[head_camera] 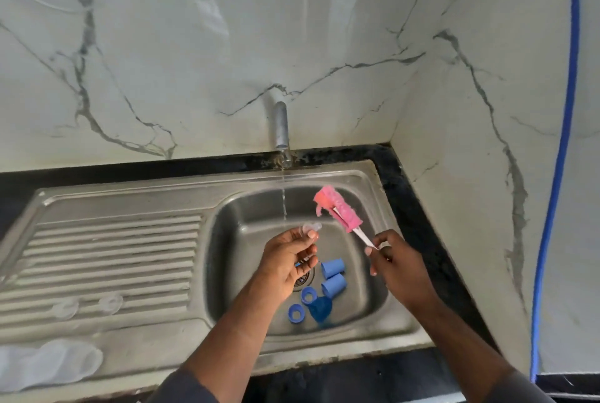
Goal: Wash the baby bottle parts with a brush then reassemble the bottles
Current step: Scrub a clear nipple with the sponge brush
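Observation:
My left hand (pixel 289 259) pinches a clear silicone teat (pixel 311 228) over the sink basin (pixel 233 240), just below the thin water stream (pixel 284 204). My right hand (pixel 394 259) grips the white handle of a pink sponge brush (pixel 337 209), whose head points up and left beside the stream. On the basin floor lie two blue caps (pixel 332 276), two blue screw rings (pixel 302 303) and a dark blue piece (pixel 321 308). Two clear teats (pixel 87 306) rest on the ribbed drainboard. Clear bottle bodies (pixel 48 365) lie at the lower left.
A metal tap (pixel 281 125) comes out of the marble wall and runs water into the basin. The drain (pixel 305 276) sits under my left hand. A marble side wall closes the right, with a blue hose (pixel 558 175) hanging along it. Black counter edges the sink.

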Action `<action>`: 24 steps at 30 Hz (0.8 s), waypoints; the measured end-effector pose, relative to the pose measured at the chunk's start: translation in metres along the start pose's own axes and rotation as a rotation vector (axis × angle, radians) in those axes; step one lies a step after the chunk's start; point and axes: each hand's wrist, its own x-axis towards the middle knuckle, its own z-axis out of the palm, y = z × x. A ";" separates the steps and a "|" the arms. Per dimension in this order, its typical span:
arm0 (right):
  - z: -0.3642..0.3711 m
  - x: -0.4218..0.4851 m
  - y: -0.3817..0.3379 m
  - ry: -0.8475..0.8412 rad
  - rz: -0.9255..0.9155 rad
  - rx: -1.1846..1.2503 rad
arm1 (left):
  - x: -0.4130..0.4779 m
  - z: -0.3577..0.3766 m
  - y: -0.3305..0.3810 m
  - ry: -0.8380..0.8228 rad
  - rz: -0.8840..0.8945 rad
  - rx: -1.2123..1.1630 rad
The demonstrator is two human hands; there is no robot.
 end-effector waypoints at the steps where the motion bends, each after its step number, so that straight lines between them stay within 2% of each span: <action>1: 0.006 0.000 -0.008 -0.019 -0.012 0.036 | -0.001 -0.003 0.004 0.028 0.006 -0.035; 6: 0.031 -0.004 -0.039 -0.118 -0.065 0.162 | -0.006 -0.015 0.023 0.135 0.045 -0.137; 12: 0.052 -0.003 -0.057 -0.151 -0.116 0.064 | -0.005 -0.018 0.044 0.387 0.173 -0.201; 15: 0.056 0.000 -0.062 -0.128 -0.131 0.002 | -0.007 -0.022 0.049 0.388 0.254 -0.175; 19: 0.068 0.004 -0.090 -0.067 -0.169 0.032 | -0.013 -0.017 0.049 0.404 0.459 0.031; 24: 0.073 -0.008 -0.093 -0.117 -0.191 -0.063 | -0.013 -0.036 0.074 0.517 0.457 -0.178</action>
